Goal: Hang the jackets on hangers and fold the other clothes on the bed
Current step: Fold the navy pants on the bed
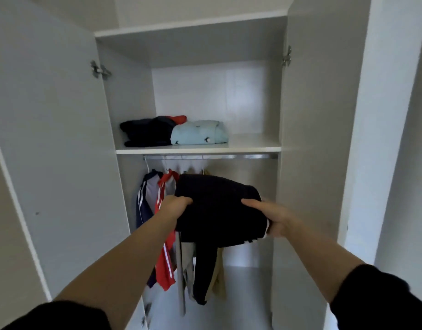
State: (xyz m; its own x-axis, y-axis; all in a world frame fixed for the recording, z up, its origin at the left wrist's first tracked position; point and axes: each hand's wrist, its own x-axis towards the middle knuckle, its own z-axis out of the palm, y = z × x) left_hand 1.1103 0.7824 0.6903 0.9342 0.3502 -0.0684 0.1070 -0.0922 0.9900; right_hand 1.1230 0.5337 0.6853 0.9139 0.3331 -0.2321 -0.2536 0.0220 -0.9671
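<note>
Because the dark folded bundle (217, 210) could flop open, the left hand (175, 206) and right hand (271, 217) each curl tight round one side, holding it up in front of the hanging jackets (165, 234). Farther back, folded piles (198, 134) sit at the left end of the shelf (252, 148); this one likely goes beside them.

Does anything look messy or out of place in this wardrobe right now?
Yes: the folded dark garment gripped by the left hand and right hand has one long piece dangling below the bundle, so the fold looks untidy. The folded clothes on the shelf look neat.
</note>
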